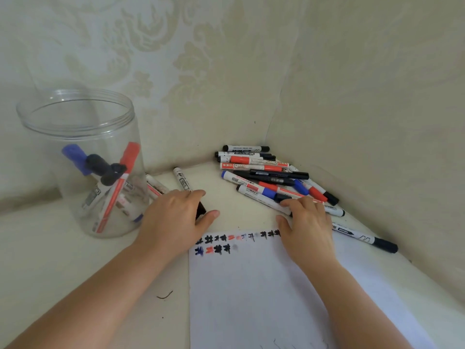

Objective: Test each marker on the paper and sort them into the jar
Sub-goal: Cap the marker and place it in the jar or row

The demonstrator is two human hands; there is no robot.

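Note:
A clear plastic jar stands at the left with several red, blue and black markers inside. A white paper lies in front of me with two rows of black, red and blue test marks along its top edge. My left hand lies over a white black-capped marker, fingers curled around it, just right of the jar. My right hand reaches into the marker pile in the corner; its index finger and thumb pinch a white marker with a blue band.
One black-capped marker lies alone to the right of the paper. Two more markers lie against the jar's right side. Patterned walls meet in a corner right behind the pile. A small dark thread lies left of the paper.

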